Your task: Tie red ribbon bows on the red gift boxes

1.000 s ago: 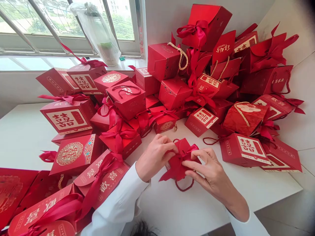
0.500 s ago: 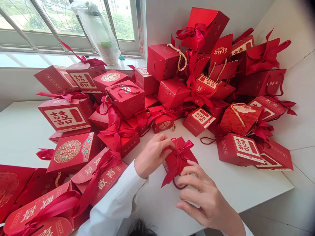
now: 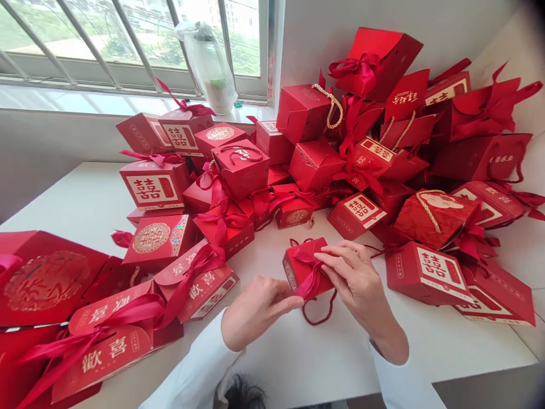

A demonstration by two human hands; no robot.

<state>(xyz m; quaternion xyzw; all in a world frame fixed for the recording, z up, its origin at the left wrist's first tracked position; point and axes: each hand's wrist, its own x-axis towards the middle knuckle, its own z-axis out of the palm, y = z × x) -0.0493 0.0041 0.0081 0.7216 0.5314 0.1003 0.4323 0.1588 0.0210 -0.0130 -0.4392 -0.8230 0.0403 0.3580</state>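
A small red gift box (image 3: 293, 267) with a gold round pattern on one side sits on the white table in front of me. Across its top lies a dark pink ribbon (image 3: 312, 275) tied in a bow. My left hand (image 3: 261, 309) pinches a ribbon tail at the box's lower left, thumb stretched along it. Over the right part of the bow, my right hand (image 3: 360, 281) has its fingertips closed on the ribbon; they partly hide the box. A dark red cord handle (image 3: 320, 321) loops out from the near side of the box.
Red gift boxes (image 3: 313, 165) are heaped along the wall at the back and right. More boxes (image 3: 114, 341) with ribbons lie at the left. A plastic-wrapped cup (image 3: 213, 79) stands on the windowsill. The white table's (image 3: 489, 355) edge runs along the right front.
My left hand has moved from the box's upper left down to the ribbon tail. My right hand has moved up and closed on the bow. The box has turned slightly and the view has shifted.
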